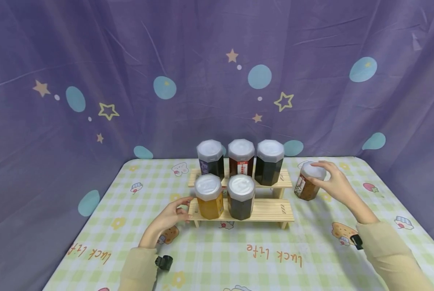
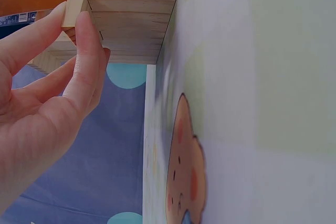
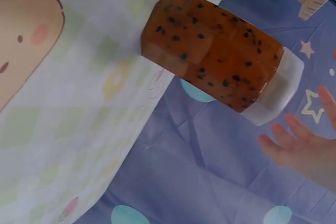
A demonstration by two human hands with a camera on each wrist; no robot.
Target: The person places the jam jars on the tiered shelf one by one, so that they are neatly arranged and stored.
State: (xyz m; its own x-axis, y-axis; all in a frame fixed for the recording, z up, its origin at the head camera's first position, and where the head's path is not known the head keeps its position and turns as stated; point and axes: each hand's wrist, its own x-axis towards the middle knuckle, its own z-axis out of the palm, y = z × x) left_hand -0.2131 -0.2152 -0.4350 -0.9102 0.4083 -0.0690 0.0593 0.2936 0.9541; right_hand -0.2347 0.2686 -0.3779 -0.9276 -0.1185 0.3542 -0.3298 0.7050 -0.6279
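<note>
My left hand point(image 1: 168, 216) pinches the left end of the lower step of a two-tier wooden rack point(image 1: 267, 209); the left wrist view shows thumb and fingers on either side of the board point(image 2: 79, 1). To the right of the rack, an octagonal jar point(image 1: 307, 189) with a white lid stands upright on the table. Its orange-brown filling with black seeds point(image 3: 210, 51) fills the right wrist view. Over its lid my right hand point(image 1: 336, 184) has its fingers spread, and a gap shows between fingertips and lid in the right wrist view.
The upper step bears three dark jars: one at left point(image 1: 211, 155), one in the middle point(image 1: 241, 157), one at right point(image 1: 269, 161). Below stand a yellow jar point(image 1: 209, 198) and a grey-dark jar point(image 1: 241, 198). A checked cloth point(image 1: 217, 258) covers the table; a purple curtain point(image 1: 202, 48) hangs behind.
</note>
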